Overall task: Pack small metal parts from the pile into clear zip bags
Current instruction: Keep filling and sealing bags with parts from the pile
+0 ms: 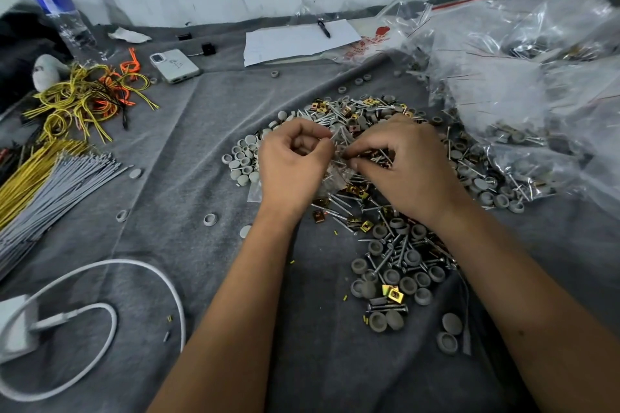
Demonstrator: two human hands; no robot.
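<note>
- Grey cloth [188,151] covers the tabletop under a pile of parts [396,245].
- Left hand [295,161] and right hand [406,164], fingers curled, pinch a clear bag [335,174].

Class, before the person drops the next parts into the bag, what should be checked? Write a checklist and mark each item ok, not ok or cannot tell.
1. Bag held by both hands: ok; left hand and right hand pinch it.
2. Bag mouth open: cannot tell; fingers hide it.
3. Pile within reach: ok; it lies under and around the hands.
4. Right hand free to pick: not ok; it is pinching the bag.
5. Count of parts already in bag: cannot tell.
6. Filled bags kept aside: ok, at right.
</note>
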